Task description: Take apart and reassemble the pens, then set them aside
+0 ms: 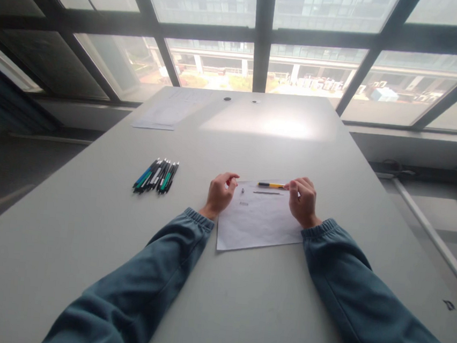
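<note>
A white sheet of paper [259, 228] lies on the table between my hands. On it are a yellow and black pen barrel [271, 185], a thin refill [267, 193], a small spring [244, 203] and a small dark tip piece [243, 190]. My right hand [303, 201] is closed, its fingertips at the right end of the pen barrel. Beside the paper's upper left corner, my left hand [220, 194] has its fingers curled together. Whatever its fingertips may hold is too small to make out.
A bunch of pens [156, 177], black with blue, green and grey parts, lies to the left on the white table [184, 296]. Farther back are loose sheets of paper [157, 113] and two round holes in the tabletop. Large windows [314, 72] stand behind the far edge.
</note>
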The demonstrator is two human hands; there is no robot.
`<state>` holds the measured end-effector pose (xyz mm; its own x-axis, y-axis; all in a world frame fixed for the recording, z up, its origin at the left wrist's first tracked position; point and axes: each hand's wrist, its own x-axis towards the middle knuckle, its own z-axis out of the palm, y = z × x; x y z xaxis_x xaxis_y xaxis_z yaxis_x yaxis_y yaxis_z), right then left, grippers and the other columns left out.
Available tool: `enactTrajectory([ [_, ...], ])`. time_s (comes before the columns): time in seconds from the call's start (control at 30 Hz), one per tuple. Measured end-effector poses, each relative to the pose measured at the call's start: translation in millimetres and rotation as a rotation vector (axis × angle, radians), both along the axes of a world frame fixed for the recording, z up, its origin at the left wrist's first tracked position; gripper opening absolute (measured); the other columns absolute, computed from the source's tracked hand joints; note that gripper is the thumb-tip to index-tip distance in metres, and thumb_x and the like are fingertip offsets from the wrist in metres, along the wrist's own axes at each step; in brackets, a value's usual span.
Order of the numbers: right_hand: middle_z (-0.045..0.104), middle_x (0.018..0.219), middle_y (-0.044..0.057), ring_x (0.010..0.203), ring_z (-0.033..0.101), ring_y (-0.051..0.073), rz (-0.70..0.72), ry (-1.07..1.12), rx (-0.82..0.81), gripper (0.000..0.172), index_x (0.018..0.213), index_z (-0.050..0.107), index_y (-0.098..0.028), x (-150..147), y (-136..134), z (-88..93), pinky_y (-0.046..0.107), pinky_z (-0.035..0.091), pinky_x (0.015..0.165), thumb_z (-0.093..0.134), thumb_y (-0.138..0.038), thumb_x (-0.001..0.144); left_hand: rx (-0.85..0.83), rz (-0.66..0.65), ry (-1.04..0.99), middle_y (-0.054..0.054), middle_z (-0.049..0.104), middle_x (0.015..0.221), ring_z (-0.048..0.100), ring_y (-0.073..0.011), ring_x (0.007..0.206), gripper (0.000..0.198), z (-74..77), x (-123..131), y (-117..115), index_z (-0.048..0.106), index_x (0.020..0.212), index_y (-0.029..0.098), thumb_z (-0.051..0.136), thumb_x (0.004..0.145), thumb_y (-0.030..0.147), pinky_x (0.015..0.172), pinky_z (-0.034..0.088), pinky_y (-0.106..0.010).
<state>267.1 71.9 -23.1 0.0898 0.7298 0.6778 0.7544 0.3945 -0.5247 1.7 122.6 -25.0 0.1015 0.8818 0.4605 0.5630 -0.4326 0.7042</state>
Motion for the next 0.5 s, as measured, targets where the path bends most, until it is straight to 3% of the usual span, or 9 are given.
enactTrajectory([
  [0.5,0.068,0.073,0.007,0.078,0.057,0.023,0.040,0.007,0.014,0.051,0.066,0.065,-0.023,0.0,0.3,-0.5,0.040,0.044,0.081,0.036,-0.036,0.106,0.036,0.038,0.027,-0.002,0.071,0.078,0.064,-0.0180,0.075,0.022,-0.7,-1.2,0.0,0.074,0.093,0.020,0.053,0.091,0.021,0.078,0.050,-0.032],
])
